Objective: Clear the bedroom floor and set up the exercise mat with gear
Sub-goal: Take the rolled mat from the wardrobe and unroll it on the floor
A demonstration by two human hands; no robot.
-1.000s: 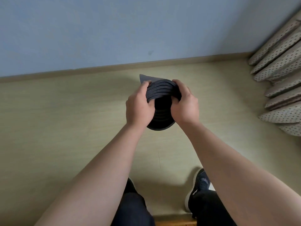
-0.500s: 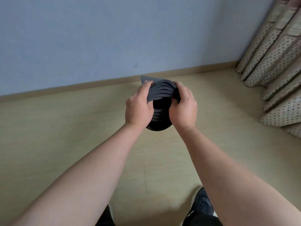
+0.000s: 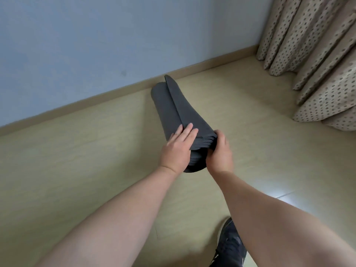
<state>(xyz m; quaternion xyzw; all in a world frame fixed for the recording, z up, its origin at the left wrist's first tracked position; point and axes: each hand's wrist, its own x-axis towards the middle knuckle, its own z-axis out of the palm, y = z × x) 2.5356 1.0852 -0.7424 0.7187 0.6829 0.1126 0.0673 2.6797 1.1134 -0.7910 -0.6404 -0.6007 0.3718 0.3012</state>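
Note:
A dark grey rolled exercise mat (image 3: 173, 105) lies lengthwise on the beige floor, its far end close to the baseboard and its near end between my hands. My left hand (image 3: 176, 151) rests on the top left of the near end with fingers fairly straight over the loose outer flap. My right hand (image 3: 219, 153) grips the right side of that end, thumb curled over the layered edge. The roll's open end faces me, partly hidden by both hands.
A blue wall (image 3: 115, 39) with a beige baseboard (image 3: 77, 107) runs behind the mat. Dotted beige curtains (image 3: 316, 60) hang to the floor at the right. My dark shoe (image 3: 230, 245) stands on the floor (image 3: 77, 160) at the bottom.
The mat was held upright, end-on toward me; now it is tipped away and lies along the floor toward the wall. My left hand has flattened on top. The view has swung right.

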